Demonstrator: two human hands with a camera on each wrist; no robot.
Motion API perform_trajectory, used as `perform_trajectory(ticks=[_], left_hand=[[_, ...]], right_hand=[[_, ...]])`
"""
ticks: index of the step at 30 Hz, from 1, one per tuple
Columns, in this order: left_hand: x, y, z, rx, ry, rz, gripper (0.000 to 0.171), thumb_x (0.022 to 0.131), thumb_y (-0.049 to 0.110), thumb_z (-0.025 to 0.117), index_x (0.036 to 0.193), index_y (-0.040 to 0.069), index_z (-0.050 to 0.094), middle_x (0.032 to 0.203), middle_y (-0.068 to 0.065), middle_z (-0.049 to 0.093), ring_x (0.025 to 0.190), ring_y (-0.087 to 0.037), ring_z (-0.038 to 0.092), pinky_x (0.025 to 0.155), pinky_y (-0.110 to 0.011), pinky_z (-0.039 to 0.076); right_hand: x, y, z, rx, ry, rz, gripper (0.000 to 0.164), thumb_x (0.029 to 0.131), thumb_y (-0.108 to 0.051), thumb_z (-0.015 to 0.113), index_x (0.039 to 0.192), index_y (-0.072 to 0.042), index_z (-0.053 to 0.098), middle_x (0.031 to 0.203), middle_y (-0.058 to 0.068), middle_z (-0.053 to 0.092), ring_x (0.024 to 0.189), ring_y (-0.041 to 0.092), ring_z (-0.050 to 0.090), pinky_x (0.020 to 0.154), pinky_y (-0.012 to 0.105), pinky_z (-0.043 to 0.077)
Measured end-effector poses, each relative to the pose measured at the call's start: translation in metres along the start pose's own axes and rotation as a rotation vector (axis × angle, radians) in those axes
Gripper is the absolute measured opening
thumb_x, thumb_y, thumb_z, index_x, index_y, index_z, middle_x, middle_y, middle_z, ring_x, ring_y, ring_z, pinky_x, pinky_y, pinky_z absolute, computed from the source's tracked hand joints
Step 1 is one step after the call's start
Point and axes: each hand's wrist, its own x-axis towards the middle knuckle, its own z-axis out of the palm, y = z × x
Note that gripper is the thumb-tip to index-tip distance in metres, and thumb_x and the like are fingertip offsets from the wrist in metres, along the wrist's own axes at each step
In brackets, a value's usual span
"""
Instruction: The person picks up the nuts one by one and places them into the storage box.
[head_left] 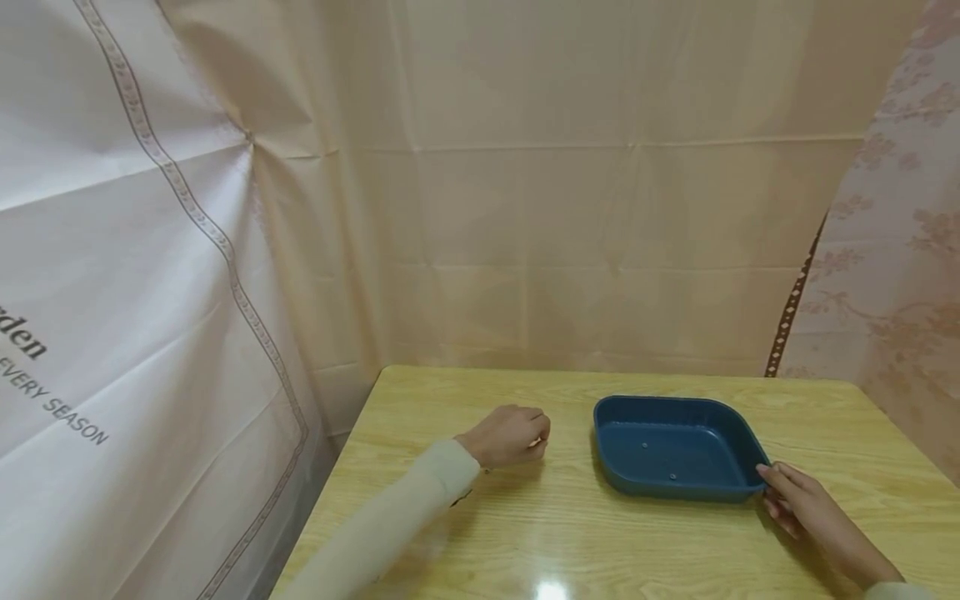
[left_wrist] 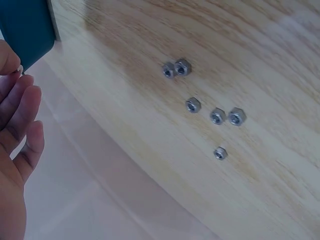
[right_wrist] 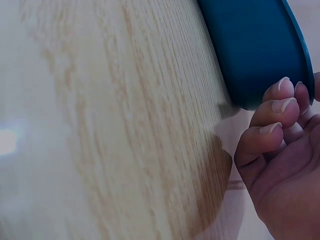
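Observation:
A blue tray (head_left: pixel 675 492) stands on the table's right half, with two small nuts (head_left: pixel 658 461) on its floor. My right hand (head_left: pixel 806 508) pinches the tray's near right corner, thumb over the rim and fingers beneath; the right wrist view shows those fingers (right_wrist: pixel 272 112) curled against its outside. My left hand (head_left: pixel 506 436) is left of the tray, thumb and forefinger together. In the left wrist view a small pale thing (left_wrist: pixel 20 69) shows at that pinch, too small to name surely. Several metal hex nuts (left_wrist: pixel 193 105) lie loose on the table near this hand.
The light wood-grain table (head_left: pixel 600 550) has a rounded front edge. A beige cloth (head_left: pixel 525 208) hangs behind it, a white printed cloth (head_left: pixel 150 333) at the left and a flowered one (head_left: pixel 900 250) at the right.

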Motion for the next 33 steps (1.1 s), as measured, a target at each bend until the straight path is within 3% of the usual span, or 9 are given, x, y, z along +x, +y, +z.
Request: perform_trajectory(ticks=[10, 33], left_hand=[[0.011, 0.007, -0.003, -0.013, -0.006, -0.026, 0.012, 0.104, 0.019, 0.058, 0.104, 0.015, 0.069, 0.097, 0.005, 0.066, 0.07, 0.0, 0.051, 0.063, -0.013, 0.043], [0.045, 0.022, -0.001, 0.028, -0.006, 0.03, 0.011, 0.104, 0.02, 0.06, 0.105, 0.017, 0.07, 0.099, 0.007, 0.065, 0.075, -0.001, 0.055, 0.068, -0.015, 0.046]], right_hand=[[-0.001, 0.0, 0.0, 0.015, 0.004, -0.013, 0.05, 0.112, -0.043, 0.037, 0.087, 0.0, 0.042, 0.072, 0.003, 0.05, 0.051, 0.013, 0.041, 0.047, 0.034, 0.044], [0.0, 0.0, 0.001, 0.011, -0.002, 0.012, 0.052, 0.112, -0.044, 0.036, 0.09, 0.002, 0.044, 0.074, 0.003, 0.05, 0.054, 0.014, 0.043, 0.048, 0.034, 0.044]])
